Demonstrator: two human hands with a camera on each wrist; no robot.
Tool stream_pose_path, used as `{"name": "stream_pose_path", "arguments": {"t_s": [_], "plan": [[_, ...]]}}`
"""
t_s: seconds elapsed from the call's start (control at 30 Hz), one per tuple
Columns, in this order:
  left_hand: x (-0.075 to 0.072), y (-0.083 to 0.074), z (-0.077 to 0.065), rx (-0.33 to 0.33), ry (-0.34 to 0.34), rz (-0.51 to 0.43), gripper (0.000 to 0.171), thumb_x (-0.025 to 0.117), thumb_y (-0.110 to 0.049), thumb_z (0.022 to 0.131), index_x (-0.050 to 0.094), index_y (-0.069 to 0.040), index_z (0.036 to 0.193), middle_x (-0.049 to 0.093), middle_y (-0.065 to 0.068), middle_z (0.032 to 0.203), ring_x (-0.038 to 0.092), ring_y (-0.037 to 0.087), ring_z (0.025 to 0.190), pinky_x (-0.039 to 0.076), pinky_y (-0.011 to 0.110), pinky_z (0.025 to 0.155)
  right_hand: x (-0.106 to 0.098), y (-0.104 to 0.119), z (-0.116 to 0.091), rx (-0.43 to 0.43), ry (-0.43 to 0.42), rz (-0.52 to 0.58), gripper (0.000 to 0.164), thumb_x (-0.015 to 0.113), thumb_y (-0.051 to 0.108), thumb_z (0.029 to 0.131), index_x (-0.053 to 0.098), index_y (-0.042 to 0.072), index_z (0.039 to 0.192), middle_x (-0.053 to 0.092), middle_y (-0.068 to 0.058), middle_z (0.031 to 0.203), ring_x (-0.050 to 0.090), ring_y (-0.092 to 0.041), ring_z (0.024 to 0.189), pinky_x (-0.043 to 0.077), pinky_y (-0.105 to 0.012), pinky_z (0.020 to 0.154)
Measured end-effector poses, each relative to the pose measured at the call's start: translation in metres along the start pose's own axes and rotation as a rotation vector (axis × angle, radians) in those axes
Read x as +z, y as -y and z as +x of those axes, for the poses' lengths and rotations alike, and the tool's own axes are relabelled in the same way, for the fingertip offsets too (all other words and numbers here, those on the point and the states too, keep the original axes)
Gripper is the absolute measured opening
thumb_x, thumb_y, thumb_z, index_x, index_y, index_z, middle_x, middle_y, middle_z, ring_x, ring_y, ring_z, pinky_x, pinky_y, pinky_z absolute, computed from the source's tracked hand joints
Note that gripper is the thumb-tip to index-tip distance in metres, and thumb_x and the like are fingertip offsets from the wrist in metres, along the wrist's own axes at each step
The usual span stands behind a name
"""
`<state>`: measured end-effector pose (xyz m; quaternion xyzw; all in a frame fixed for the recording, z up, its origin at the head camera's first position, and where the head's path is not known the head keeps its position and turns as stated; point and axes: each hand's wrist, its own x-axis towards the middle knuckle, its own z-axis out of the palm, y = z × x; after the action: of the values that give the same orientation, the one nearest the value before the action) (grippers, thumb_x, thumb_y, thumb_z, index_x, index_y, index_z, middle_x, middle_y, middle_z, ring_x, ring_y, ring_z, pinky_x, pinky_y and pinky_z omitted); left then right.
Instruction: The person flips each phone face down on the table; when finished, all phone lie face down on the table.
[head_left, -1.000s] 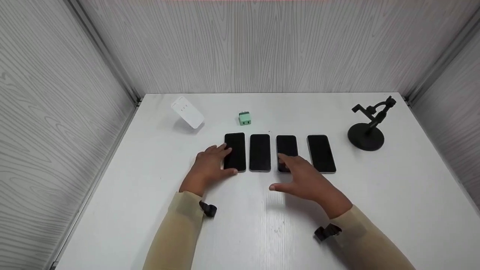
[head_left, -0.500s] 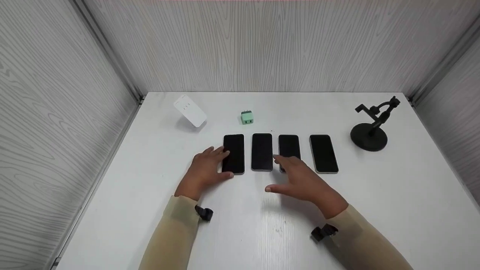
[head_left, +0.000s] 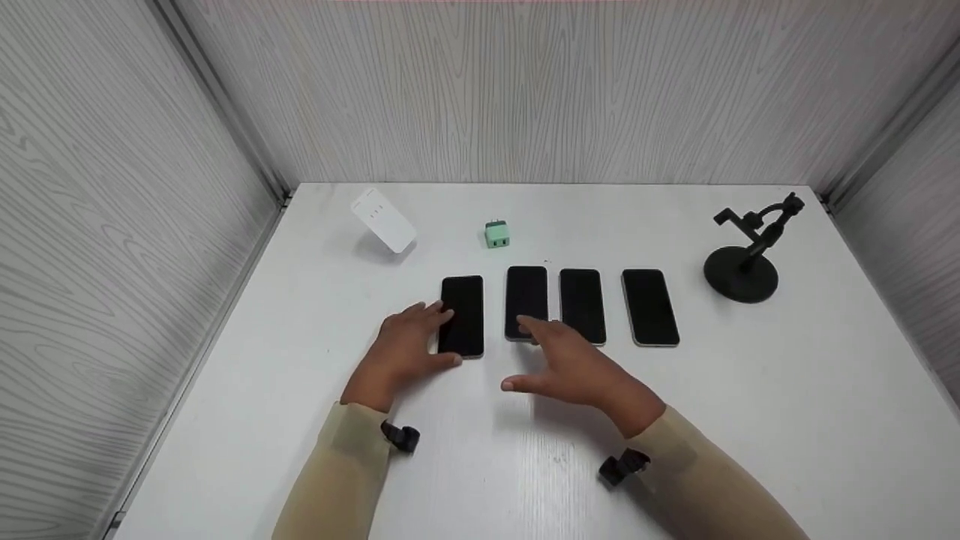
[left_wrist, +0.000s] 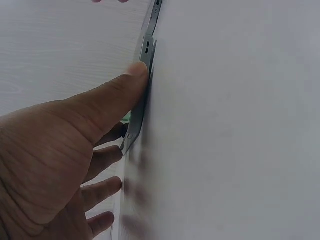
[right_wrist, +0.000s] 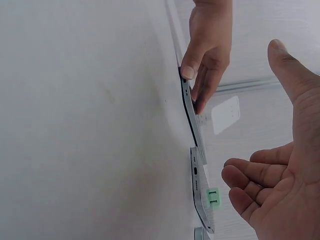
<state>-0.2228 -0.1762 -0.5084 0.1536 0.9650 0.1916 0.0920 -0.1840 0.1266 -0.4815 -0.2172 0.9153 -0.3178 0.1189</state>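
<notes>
Black-screened smartphones lie face up in a row on the white table (head_left: 480, 465). My left hand (head_left: 401, 349) holds the leftmost smartphone (head_left: 465, 319) at its lower left, thumb at the bottom edge and fingers along the left side; that thumb contact also shows in the left wrist view, on the smartphone's edge (left_wrist: 148, 50). Above the lower end of the second smartphone (head_left: 526, 289) hovers my right hand (head_left: 577, 367), thumb and fingers spread apart. In the right wrist view it is clear of the second smartphone (right_wrist: 195, 175). The third smartphone (head_left: 582, 304) lies close beside it.
A rightmost smartphone (head_left: 650, 307) ends the row. Behind the row are a green plug adapter (head_left: 496, 234) and a tilted white panel with slots (head_left: 384, 220). A black stand with a round base (head_left: 741, 274) is at the right. Wood-grain walls enclose the table.
The leftmost smartphone has slid left and towards me with my left hand, widening the gap to the second. My right hand has moved left from the third smartphone to over the second.
</notes>
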Motion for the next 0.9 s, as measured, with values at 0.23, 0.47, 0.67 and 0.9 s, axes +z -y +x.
{"name": "stream_pose_path", "arguments": {"t_s": [0.23,0.47,0.67,0.9], "plan": [[-0.002,0.000,-0.001,0.011,0.008,0.044,0.087,0.085,-0.052,0.093,0.051,-0.014,0.164,0.042,0.009,0.175,0.031,0.037,0.165,0.025,0.062,0.133,0.018,0.007,0.009,-0.048,0.042,0.035,0.108,0.084,0.067,0.088,0.042,0.005,0.166,0.061,-0.013,0.157,0.064,-0.029,0.138,0.052,-0.053,0.115],[-0.004,0.001,-0.002,0.004,0.004,0.016,0.088,0.088,-0.049,0.091,0.053,-0.013,0.163,0.044,0.009,0.174,0.032,0.036,0.165,0.024,0.060,0.133,0.024,0.012,0.013,-0.059,0.063,0.048,0.107,0.081,0.069,0.089,0.043,0.005,0.166,0.066,-0.017,0.150,0.060,-0.033,0.142,0.047,-0.054,0.121],[-0.004,0.000,-0.003,0.013,-0.010,0.031,0.088,0.087,-0.049,0.091,0.053,-0.011,0.162,0.044,0.010,0.173,0.032,0.037,0.165,0.023,0.062,0.133,0.027,0.015,0.017,-0.031,0.094,0.042,0.109,0.077,0.074,0.090,0.042,0.004,0.166,0.069,-0.016,0.146,0.060,-0.034,0.144,0.046,-0.054,0.122],[-0.003,-0.001,-0.004,0.004,-0.008,0.031,0.088,0.086,-0.051,0.092,0.052,-0.012,0.163,0.044,0.008,0.174,0.031,0.035,0.166,0.020,0.060,0.135,0.029,0.018,0.023,-0.012,0.113,0.094,0.104,0.074,0.071,0.093,0.044,0.002,0.165,0.069,-0.016,0.147,0.063,-0.031,0.141,0.048,-0.052,0.120]]}}
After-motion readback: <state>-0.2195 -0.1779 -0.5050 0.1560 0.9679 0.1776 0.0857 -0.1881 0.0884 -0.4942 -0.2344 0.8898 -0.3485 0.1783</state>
